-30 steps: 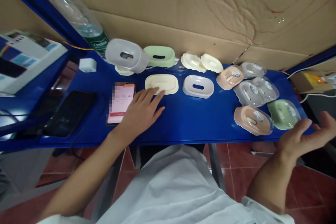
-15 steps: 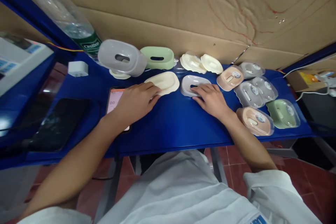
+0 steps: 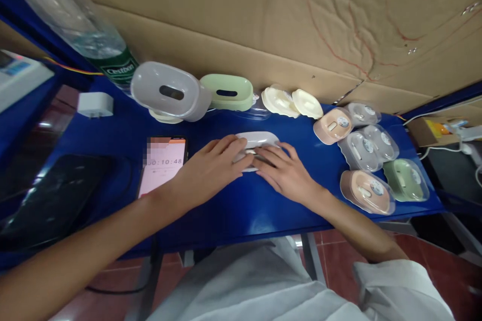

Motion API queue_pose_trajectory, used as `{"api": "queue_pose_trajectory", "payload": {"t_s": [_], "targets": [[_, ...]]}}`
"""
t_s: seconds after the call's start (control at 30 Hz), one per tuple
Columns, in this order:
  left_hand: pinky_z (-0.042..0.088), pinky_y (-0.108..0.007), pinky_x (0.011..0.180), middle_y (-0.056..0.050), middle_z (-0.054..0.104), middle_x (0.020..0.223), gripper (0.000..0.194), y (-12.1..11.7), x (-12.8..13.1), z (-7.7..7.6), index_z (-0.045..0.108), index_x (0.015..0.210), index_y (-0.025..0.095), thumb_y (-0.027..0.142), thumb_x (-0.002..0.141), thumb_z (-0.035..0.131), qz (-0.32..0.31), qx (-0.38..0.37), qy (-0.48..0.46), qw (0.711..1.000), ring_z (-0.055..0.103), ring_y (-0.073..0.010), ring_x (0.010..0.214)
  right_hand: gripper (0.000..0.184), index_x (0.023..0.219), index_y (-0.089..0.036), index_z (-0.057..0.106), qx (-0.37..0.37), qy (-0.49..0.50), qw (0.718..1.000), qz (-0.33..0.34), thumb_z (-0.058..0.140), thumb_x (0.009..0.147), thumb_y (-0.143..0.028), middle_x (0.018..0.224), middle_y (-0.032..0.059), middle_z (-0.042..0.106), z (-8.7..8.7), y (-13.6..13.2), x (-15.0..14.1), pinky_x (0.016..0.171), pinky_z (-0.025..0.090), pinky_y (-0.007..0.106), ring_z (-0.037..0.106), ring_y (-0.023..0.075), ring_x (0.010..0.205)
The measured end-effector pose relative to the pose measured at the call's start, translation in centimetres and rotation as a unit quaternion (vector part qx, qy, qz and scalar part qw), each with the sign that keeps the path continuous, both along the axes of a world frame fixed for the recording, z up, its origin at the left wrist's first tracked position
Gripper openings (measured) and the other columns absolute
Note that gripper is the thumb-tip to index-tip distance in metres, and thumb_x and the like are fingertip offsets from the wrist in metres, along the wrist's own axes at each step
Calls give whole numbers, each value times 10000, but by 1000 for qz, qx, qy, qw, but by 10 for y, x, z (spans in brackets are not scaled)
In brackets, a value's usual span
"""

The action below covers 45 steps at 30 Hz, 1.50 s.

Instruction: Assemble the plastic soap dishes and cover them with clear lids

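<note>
A lilac-grey oval plastic dish point(image 3: 259, 137) lies on the blue table in front of me, mostly covered by both hands. My left hand point(image 3: 222, 160) grips its left end, fingers closed over the rim. From the right, my right hand point(image 3: 282, 163) holds it, with fingers bent over the inside. A small pale piece shows between the fingertips; whether it is the cream oval tray seen earlier, I cannot tell. Behind the dish stand a large grey oval shell point(image 3: 192, 90) with a slot and a green one point(image 3: 235, 91). Two cream oval pieces point(image 3: 309, 104) lie further right.
At the right sit several finished-looking dishes with clear covers, including a peach one point(image 3: 363, 190) and a green one point(image 3: 404, 179). A phone point(image 3: 165, 160) displaying a timer, a white charger plug point(image 3: 96, 104) and a water bottle point(image 3: 116, 62) are at the left. Cardboard point(image 3: 241, 15) lines the back.
My left hand has moved right, from the cream oval tray to the lilac-grey dish. That dish has come left and nearer with my right hand. The cream tray no longer shows clearly.
</note>
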State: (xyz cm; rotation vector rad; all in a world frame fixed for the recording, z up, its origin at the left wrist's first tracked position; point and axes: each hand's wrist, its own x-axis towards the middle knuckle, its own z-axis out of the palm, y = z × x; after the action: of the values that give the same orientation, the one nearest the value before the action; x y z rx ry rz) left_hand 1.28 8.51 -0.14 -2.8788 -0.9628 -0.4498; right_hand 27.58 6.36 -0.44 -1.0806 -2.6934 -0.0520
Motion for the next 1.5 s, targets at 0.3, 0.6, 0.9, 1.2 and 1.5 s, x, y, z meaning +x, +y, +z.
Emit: {"api": "queue_pose_trajectory", "payload": {"t_s": [0.3,0.6,0.9,1.2,1.5], "targets": [[611,-575,1127,-285,560,1576,375,8,-17,-12,654,1423,116,286,1089,624,-1,4,-35,999,621,-429,1433,535,1598,-275,610,-63,8,998,8,518,1101,-101,1635,84,635,-11,13,2,1356,337,567,487,267,1614],[608,-507,1168,-198,573,1628,292,21,-42,-16,696,1365,193,276,1122,556,-38,-35,-19,998,584,-360,1522,374,1480,-278,718,-33,47,998,13,535,1154,-255,1564,89,693,-16,13,3,1346,403,539,582,260,1540],[521,-587,1263,-242,603,1590,318,26,-31,-22,710,1363,146,304,1122,576,-24,-64,-105,992,525,-399,1574,367,1457,-248,726,-63,147,987,-13,505,1164,-252,1500,103,727,-19,20,9,1327,470,511,598,249,1524],[574,-556,1207,-196,681,1499,319,35,-38,-31,716,1377,172,280,1088,635,-50,-39,-73,995,595,-375,1495,333,1423,-223,749,-31,122,992,-3,571,1148,-286,1469,112,746,-22,23,9,1267,534,487,639,263,1477],[563,-528,1219,-154,708,1459,309,32,-37,-27,740,1350,221,224,1047,680,-47,-46,-61,996,619,-337,1455,356,1459,-231,739,7,47,999,11,576,1143,-255,1434,113,771,-15,21,11,1256,530,498,686,260,1407]]}}
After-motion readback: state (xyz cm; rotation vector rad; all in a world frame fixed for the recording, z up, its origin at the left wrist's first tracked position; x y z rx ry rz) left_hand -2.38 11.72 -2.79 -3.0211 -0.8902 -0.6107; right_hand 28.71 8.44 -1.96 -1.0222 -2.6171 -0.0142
